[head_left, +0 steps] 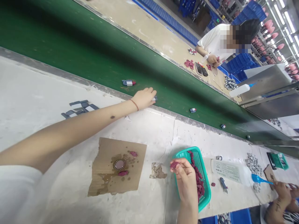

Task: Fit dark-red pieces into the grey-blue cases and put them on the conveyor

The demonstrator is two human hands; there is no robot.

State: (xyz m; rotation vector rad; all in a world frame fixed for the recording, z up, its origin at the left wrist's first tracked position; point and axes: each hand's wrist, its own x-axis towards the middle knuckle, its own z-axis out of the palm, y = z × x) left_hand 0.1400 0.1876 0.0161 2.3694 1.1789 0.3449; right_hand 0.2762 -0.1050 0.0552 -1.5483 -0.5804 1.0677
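My left hand (144, 98) reaches out over the near edge of the green conveyor belt (98, 59). Its fingers curl over a small grey-and-white plastic piece (154, 98), mostly hidden under them. Between the thumb and fingers of my right hand (185, 179) is a small dark red piece (174, 165). That hand is above the left rim of a teal plastic basket (205, 186), which holds many similar red pieces (200, 183). On a stained cardboard sheet (139, 171) lie a round cap-like dish (119, 165) and two red pieces (123, 173).
Several grey-and-white pieces (79, 109) lie beyond my left forearm. Assembled pieces with red tips (128, 82) ride on the belt. A glue bottle (245, 174) lies right of the basket, near a co-worker's hands (282, 189). Another person (215, 40) sits across the belt.
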